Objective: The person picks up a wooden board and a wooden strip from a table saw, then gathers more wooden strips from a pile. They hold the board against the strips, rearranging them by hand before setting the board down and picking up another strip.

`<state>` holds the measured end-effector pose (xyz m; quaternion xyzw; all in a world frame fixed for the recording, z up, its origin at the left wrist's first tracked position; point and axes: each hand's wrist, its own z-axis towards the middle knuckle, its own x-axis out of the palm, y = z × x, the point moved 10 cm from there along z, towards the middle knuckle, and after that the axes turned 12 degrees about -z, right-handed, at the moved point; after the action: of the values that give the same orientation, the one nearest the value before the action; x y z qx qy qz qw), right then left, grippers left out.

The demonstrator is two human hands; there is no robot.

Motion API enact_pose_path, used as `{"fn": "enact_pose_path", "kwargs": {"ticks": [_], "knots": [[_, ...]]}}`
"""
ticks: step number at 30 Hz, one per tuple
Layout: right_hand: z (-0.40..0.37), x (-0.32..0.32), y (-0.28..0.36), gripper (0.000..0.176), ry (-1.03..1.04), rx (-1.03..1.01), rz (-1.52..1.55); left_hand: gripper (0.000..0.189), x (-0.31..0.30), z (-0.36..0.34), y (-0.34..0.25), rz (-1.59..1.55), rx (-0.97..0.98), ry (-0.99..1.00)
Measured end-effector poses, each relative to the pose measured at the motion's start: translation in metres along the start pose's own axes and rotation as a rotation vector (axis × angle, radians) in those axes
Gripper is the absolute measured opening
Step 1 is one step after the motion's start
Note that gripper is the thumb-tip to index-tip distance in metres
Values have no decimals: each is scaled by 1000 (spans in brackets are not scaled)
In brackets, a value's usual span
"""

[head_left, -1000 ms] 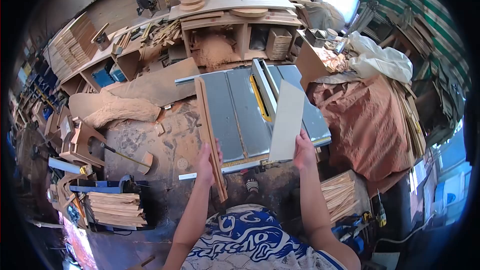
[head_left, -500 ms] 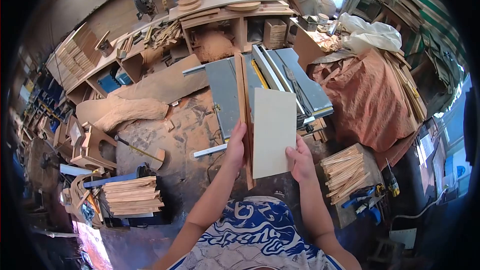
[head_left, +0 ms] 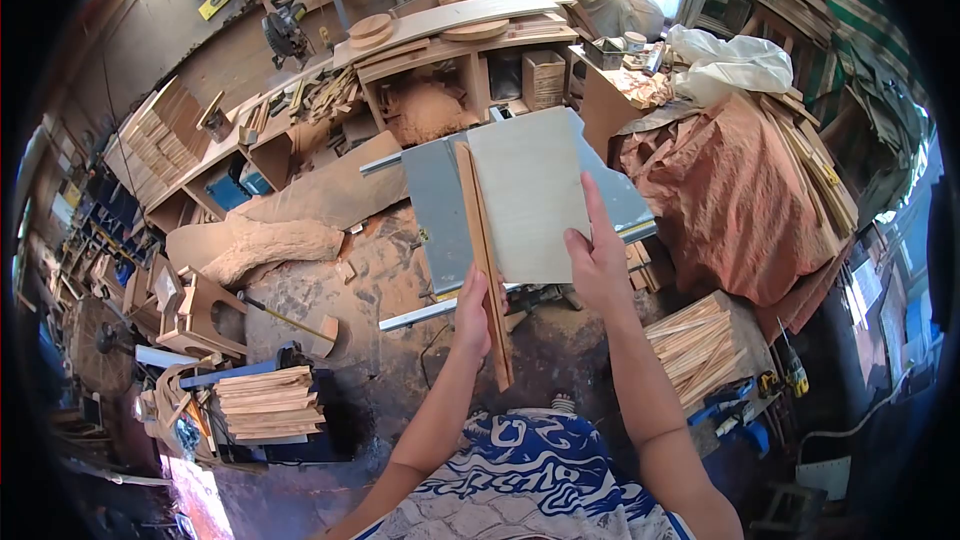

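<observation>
My left hand (head_left: pixel 474 312) is closed around a long, narrow wooden strip (head_left: pixel 484 270), which stands upright with its lower end near my shirt. A flat, pale rectangular board (head_left: pixel 530 200) is gripped at its right edge by my right hand (head_left: pixel 598 258), thumb on its face. Side by side, the strip and the board are held up in front of a table saw (head_left: pixel 430 180), whose grey top shows to either side. The board covers most of the saw's middle, hiding the fence.
A workbench (head_left: pixel 350 70) with boards and offcuts runs along the back. Bundles of wood strips lie low at left (head_left: pixel 268 402) and right (head_left: pixel 695 340). A reddish tarp (head_left: pixel 700 200) covers a pile at right. A hammer (head_left: pixel 285 315) is at left.
My right hand has moved the pale board up and forward over the saw, tilting it slightly left. The strip now leans more, its top shifted left; my left hand is slightly lower.
</observation>
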<state>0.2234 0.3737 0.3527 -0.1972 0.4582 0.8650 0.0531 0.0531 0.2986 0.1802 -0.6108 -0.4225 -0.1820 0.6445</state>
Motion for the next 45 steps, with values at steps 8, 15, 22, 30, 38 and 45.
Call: {"fn": "enact_pose_path", "kwargs": {"ticks": [8,15,22,30,38,45], "knots": [[7,-32,-38,77,33,-4,-59,40,11,18,41,121,59,-44],[5,-53,-91,87,136,102,-81,49,6,46,89,258,20,-33],[-7,-82,-121,86,195,190,-106,41,28,62,130,283,14,19],[-20,-90,-145,95,235,316,30,51,55,65,158,264,-99,64],[-134,-97,-202,101,653,472,-167,27,-11,164,112,215,166,-311],[-338,-259,-357,109,437,637,-339,23,2,153,262,797,86,-15]]}}
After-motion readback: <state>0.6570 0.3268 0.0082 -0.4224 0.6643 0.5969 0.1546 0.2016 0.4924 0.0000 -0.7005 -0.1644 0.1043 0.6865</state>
